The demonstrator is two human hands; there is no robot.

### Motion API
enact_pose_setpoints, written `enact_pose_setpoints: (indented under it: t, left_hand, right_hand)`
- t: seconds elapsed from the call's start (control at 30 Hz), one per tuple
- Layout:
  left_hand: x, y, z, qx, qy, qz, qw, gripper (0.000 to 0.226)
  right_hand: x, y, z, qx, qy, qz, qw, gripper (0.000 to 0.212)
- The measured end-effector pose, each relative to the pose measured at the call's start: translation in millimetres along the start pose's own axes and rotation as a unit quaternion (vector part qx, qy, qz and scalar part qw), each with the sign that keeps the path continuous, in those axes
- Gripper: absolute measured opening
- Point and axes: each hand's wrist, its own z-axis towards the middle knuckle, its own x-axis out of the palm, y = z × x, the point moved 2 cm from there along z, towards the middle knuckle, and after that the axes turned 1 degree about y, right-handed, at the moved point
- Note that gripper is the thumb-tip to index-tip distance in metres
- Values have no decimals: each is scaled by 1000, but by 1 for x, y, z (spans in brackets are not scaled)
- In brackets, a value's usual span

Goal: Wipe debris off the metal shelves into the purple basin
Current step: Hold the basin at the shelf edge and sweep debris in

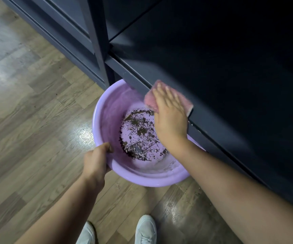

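The purple basin [107, 110] is held tilted just under the front edge of the dark metal shelf [221, 71]. Dark debris [138, 134] lies scattered over the basin's bottom. My left hand [96, 161] grips the basin's near rim, thumb inside. My right hand [170, 113] lies flat, fingers straight, on a pink cloth [150, 99] at the shelf's front edge, right above the basin. The cloth hangs partly over the edge; my hand hides most of it.
The shelf unit's upright post [100, 41] and a higher shelf [130, 18] stand behind the basin. Another dark unit [57, 29] runs along the left. Wood-pattern floor [36, 120] spreads to the left; specks of dirt lie near my white shoes [145, 229].
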Motion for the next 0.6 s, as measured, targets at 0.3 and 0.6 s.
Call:
enact_pose_setpoints:
  t: [0.3, 0.6]
  left_hand:
    - [-1, -3, 5, 9, 9, -1, 1000, 13]
    - [-6, 6, 9, 12, 4, 0, 1000, 11]
  right_hand:
    - [-45, -33, 10, 5, -101, -42, 994, 56]
    - [-33, -73, 28, 142, -23, -12, 989, 48]
